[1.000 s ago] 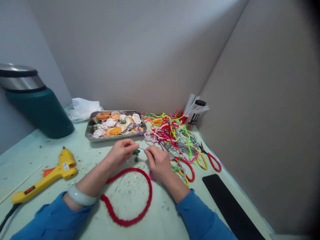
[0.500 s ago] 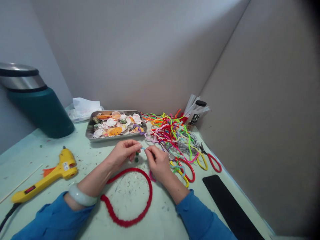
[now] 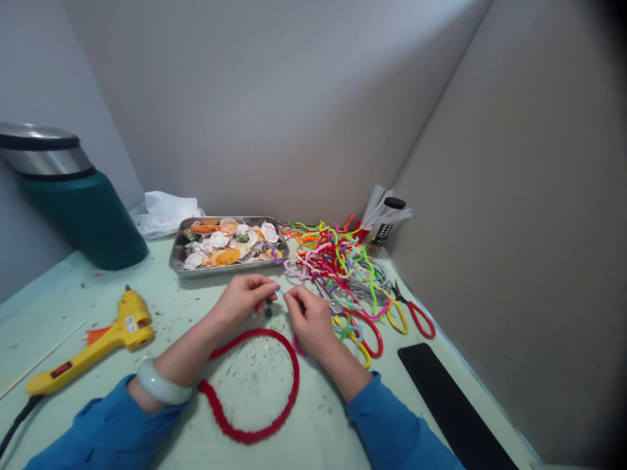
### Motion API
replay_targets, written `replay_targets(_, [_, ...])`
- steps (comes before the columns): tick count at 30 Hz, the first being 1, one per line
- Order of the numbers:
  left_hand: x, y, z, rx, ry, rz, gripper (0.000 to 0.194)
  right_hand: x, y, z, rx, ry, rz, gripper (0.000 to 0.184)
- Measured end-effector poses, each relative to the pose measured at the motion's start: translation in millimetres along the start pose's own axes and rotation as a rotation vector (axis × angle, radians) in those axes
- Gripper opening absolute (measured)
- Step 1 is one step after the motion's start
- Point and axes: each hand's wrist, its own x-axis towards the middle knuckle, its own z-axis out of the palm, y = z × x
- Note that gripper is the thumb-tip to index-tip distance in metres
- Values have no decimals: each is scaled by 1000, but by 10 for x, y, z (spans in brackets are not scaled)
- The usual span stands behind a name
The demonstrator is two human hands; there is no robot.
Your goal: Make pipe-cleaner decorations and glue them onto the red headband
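A short piece of light blue pipe cleaner (image 3: 280, 292) is pinched at its ends between my two hands. My left hand (image 3: 247, 298) grips it with thumb and forefinger, a pale bangle on that wrist. Opposite it, my right hand (image 3: 308, 315) closes its fingertips on the other end. Below the hands a red pipe cleaner (image 3: 295, 385) lies curved in an open ring on the table. Small dark green bits (image 3: 268, 313) sit on the table just under my left fingers.
Behind the hands stands a metal tray (image 3: 228, 269) of shells. A tangle of coloured pipe cleaners (image 3: 337, 254) and red-handled scissors (image 3: 369, 333) lie to the right, near a black strip (image 3: 450, 398). A yellow glue gun (image 3: 128, 324) and a green bottle (image 3: 88, 219) are left.
Almost nothing differs. Both hands hold the same pinch on the light blue piece, and the whole view has shifted very slightly.
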Motion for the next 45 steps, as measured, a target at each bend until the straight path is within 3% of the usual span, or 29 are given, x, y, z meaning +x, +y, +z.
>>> replay_targets(6, [-29,-23,26,316,6,122,28,-4,29,18,-69,-6,-62,14])
replay_targets(12, [-67,-72,44,735,74,567,24,6,45,-26,-288,11,-133,15])
replay_targets(18, [-145,-30,89,1026,113,634,26,5,42,-9,-337,-15,-156,18])
replay_targets(22, [-119,-10,103,870,132,523,22,6,36,-7,-169,6,-119,15])
replay_targets(25, [-76,-12,100,597,94,315,19,6,29,-8,-34,39,-56,12])
replay_targets(28, [-43,-22,79,348,-26,92,25,4,31,-9,41,56,8,10])
replay_targets(34, [-22,-6,52,280,-86,177,20,4,37,-27,74,24,4,11])
replay_targets(40, [-57,15,88,46,-111,-6,18,12,-9,-55,82,33,-36,12])
replay_targets(45, [-74,1,88,-187,-128,-48,21,27,-51,-82,94,44,-23,14])
